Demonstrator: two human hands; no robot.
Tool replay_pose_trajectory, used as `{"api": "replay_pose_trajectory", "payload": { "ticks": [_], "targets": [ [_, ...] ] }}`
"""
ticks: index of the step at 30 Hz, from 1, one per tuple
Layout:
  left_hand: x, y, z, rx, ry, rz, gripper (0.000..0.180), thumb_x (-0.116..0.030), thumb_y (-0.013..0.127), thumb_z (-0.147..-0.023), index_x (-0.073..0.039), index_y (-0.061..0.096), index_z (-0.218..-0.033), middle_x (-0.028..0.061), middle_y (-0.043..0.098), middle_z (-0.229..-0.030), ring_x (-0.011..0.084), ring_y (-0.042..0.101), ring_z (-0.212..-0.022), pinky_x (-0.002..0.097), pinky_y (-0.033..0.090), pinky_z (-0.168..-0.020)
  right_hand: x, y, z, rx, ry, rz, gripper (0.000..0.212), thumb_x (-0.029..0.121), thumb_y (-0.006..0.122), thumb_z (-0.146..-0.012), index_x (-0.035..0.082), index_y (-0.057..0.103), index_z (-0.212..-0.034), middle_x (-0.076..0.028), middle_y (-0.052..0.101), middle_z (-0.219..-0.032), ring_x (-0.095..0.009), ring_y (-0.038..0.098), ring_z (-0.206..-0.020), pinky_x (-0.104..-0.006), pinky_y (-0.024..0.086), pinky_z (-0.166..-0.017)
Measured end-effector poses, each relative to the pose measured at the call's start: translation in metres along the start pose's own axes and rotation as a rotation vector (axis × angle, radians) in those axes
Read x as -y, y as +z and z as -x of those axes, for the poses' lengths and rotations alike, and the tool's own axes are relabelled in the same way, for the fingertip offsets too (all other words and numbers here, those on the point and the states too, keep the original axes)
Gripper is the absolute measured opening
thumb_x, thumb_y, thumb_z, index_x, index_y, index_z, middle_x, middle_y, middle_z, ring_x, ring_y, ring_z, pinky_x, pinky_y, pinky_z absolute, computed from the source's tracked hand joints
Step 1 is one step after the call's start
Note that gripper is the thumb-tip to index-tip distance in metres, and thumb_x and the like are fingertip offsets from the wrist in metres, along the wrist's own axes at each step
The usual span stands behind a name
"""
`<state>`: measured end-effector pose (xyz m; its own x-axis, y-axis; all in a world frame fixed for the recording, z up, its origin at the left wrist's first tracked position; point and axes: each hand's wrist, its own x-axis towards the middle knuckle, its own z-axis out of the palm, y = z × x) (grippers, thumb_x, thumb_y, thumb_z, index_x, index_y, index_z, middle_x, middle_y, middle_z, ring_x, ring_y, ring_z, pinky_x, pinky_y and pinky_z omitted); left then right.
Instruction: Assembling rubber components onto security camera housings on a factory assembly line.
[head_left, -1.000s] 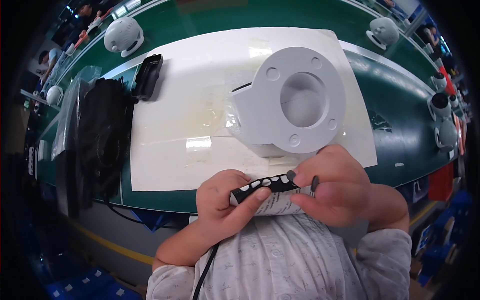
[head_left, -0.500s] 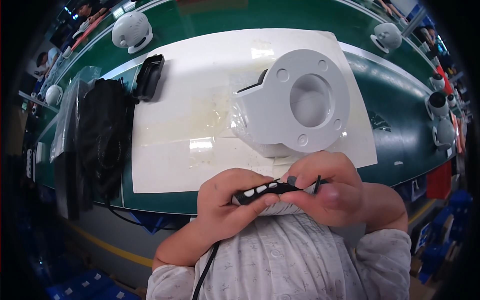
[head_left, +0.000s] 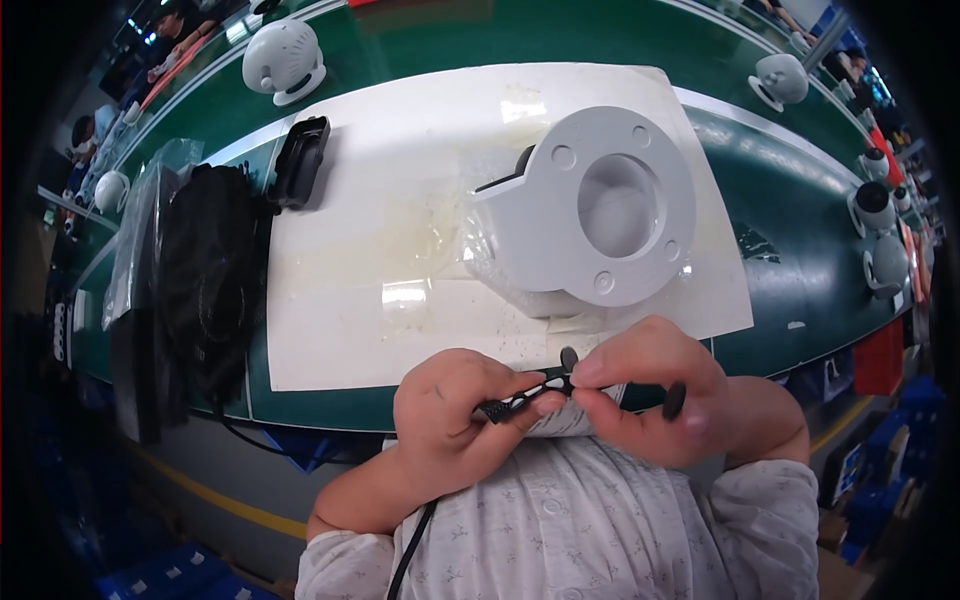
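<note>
My left hand (head_left: 460,410) is closed, thumb and fingers pinching a thin black strip (head_left: 521,399) with white oval patches. At the strip's right end, my right hand (head_left: 650,395) pinches with thumb and index finger. A small dark oval pad (head_left: 569,358) stands up beside those fingertips. Another dark oval pad (head_left: 674,402) shows against the curled fingers of my right hand; how it is held is hidden. Just beyond my hands, a white plastic housing (head_left: 680,210) with a large round opening and several round recesses lies on a pale sheet (head_left: 340,330).
A black open tray-like part (head_left: 300,163) lies at the sheet's upper left. Left of it are a black cloth bundle (head_left: 208,270) and clear plastic bags (head_left: 140,240). White rounded devices (head_left: 283,60) stand along the green bench (head_left: 420,35). A black cord (head_left: 412,550) runs down my shirt.
My right hand has drawn slightly back at the strip's end, with its fingers more spread. The strip is tilted more, and the dark pads show more plainly.
</note>
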<state>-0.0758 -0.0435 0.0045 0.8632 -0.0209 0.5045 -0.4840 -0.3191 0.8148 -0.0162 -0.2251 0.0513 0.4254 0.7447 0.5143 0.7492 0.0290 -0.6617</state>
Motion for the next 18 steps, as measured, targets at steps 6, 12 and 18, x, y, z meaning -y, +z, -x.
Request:
{"api": "replay_pose_trajectory", "payload": {
  "ticks": [6, 12, 18],
  "targets": [
    [-0.003, -0.002, -0.007, -0.002, 0.002, -0.005, 0.022, -0.008, 0.075, -0.06, -0.006, 0.06, -0.075, 0.0033, 0.053, -0.057, 0.0165, 0.048, -0.047, 0.0248, 0.036, -0.043, -0.002, -0.001, 0.006, -0.058, -0.005, -0.283, 0.032, 0.008, 0.067, -0.071, 0.002, 0.052, -0.098, -0.007, 0.054, -0.078, -0.014, 0.049, -0.054, -0.0255, 0.035, -0.049],
    [-0.005, 0.002, -0.017, 0.02, 0.155, -0.112, 0.023, -0.009, 0.076, -0.058, -0.006, 0.062, -0.076, 0.0079, 0.055, -0.084, 0.0163, 0.048, -0.065, 0.0245, 0.039, -0.053, -0.028, -0.053, -0.039, -0.459, -0.133, 0.143, 0.083, -0.015, 0.05, -0.071, 0.012, 0.004, -0.134, -0.018, 0.039, -0.115, -0.013, 0.049, -0.074, -0.0204, 0.044, -0.064],
    [0.011, 0.008, -0.014, -0.005, 0.144, -0.093, 0.022, -0.012, 0.077, -0.058, -0.008, 0.062, -0.074, 0.0173, 0.044, -0.121, 0.0197, 0.052, -0.083, 0.0254, 0.042, -0.058, -0.016, -0.047, -0.055, -0.411, 0.28, 0.038, 0.076, -0.014, 0.049, -0.071, 0.01, 0.012, -0.133, -0.017, 0.043, -0.114, -0.009, 0.049, -0.075, -0.0178, 0.041, -0.064]
  ]
}}
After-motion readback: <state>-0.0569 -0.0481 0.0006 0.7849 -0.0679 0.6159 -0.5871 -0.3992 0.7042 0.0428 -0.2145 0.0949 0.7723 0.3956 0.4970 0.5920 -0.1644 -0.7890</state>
